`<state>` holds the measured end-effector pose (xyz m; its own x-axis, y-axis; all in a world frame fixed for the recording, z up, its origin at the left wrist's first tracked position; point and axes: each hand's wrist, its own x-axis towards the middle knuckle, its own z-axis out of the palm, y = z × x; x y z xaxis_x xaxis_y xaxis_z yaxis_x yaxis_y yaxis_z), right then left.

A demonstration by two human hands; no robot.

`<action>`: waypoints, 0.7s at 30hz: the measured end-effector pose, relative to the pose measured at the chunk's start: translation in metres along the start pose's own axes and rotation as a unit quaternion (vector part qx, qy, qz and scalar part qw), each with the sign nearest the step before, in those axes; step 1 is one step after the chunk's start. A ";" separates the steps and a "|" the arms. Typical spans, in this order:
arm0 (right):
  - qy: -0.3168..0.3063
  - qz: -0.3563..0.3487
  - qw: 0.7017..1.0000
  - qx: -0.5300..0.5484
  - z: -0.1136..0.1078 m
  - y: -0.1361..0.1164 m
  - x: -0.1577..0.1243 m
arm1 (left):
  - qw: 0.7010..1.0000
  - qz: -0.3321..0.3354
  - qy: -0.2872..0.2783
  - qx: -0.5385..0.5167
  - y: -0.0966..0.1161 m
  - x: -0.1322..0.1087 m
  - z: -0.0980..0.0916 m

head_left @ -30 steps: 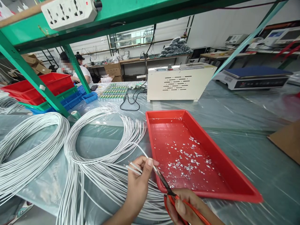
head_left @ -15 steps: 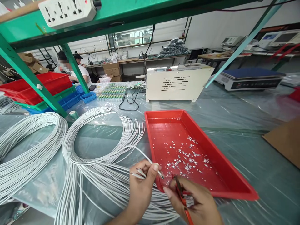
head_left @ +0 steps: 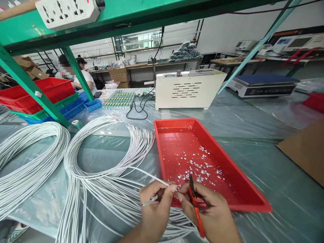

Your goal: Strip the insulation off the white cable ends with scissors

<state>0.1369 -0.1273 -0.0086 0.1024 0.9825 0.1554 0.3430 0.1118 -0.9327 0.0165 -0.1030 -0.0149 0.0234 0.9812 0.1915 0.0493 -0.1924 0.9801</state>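
My left hand (head_left: 155, 209) is closed, pinching the end of a thin white cable (head_left: 141, 172) between thumb and fingers at the near rim of the red tray (head_left: 243, 182). My right hand (head_left: 212, 216) is closed round red-handled snips (head_left: 194, 202), whose dark blades point up beside the cable tip. The fingertips of both hands nearly touch. Small white offcuts (head_left: 202, 168) lie scattered in the tray. The cable runs back into a large white coil (head_left: 101, 175) on the plastic-covered table.
A second white coil (head_left: 27, 158) lies at the left. Behind the tray stand a cream machine box (head_left: 188, 89) and a scale (head_left: 263, 86). Red, green and blue bins (head_left: 43, 98) sit beside a green frame leg. A cardboard sheet (head_left: 303, 152) lies right. Two people sit far behind.
My right hand has come up from the bottom edge with the snips and met the left hand at the tray rim. The blades now stand upright beside the cable tip.
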 end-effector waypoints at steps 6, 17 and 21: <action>0.008 0.010 1.000 -0.011 -0.001 0.001 0.000 | 0.999 0.036 -0.008 0.034 0.000 0.000 -0.001; 0.013 -0.007 0.997 -0.073 0.001 0.002 0.001 | 0.997 0.043 -0.025 0.051 -0.004 -0.004 -0.001; 0.011 -0.025 0.997 -0.078 0.002 0.003 0.000 | 0.998 0.004 -0.054 0.015 -0.002 -0.002 -0.001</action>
<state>0.1362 -0.1264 -0.0121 0.1011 0.9726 0.2093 0.4898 0.1345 -0.8614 0.0155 -0.1043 -0.0174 0.1304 0.9729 0.1910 0.0777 -0.2021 0.9763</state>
